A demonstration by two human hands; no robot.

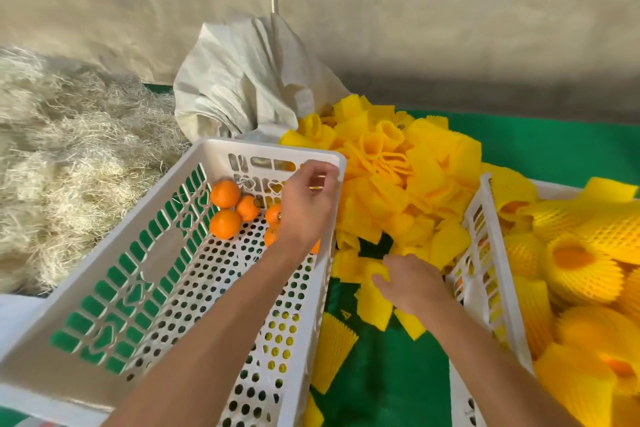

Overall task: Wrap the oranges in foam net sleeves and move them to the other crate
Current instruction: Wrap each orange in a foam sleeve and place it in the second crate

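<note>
Nearest, the right hand point(412, 282) reaches down between the two crates, its fingers curled onto a flat yellow foam net sleeve point(375, 302) lying on the green cloth point(381, 385), seemingly pinching its upper edge. Just left, the left hand point(308, 204) hangs over the far corner of the left crate point(104, 288), fingers loosely bent and apparently holding nothing, though the fingertips are too blurred to be sure. Under and beside it lie the few remaining bare oranges point(225, 210), bunched in that corner. To the right, the right crate point(485, 253) is piled with sleeved fruit. Farther back sits the loose sleeve pile point(398, 177), then a white sack point(242, 87) and straw point(69, 135). The risk I see: the sleeves overlap, so a pinch may lift two at once, and a one-handed orange could roll out of a sleeve that is only half opened.
</note>
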